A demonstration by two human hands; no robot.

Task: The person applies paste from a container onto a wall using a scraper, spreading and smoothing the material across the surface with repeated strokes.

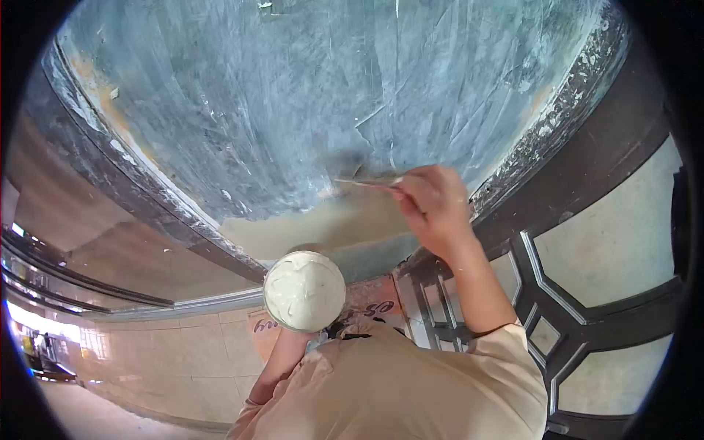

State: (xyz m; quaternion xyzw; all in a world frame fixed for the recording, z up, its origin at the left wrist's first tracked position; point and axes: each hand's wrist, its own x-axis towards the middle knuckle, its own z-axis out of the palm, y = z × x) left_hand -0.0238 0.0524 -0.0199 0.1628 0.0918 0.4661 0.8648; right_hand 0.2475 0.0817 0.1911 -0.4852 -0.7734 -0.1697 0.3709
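Observation:
My right hand (438, 209) is closed around the handle of a putty knife (372, 182). Its thin blade points left and lies close to the wall (293, 110), blurred at the edge, so contact is hard to judge. The wall's upper part is streaked blue-grey, and a smooth beige band (352, 220) runs along its lower part. Below, my left hand (293, 339) holds up a round tub of creamy white putty (304, 292), seen from above. The tub hides most of that hand's fingers.
Dark frames with flaking paint border the wall on the left (139, 165) and right (550, 125). A dark metal grille (550, 293) with pale panels stands at the right. A printed sheet (374, 297) lies below, beside beige tiles (198, 345).

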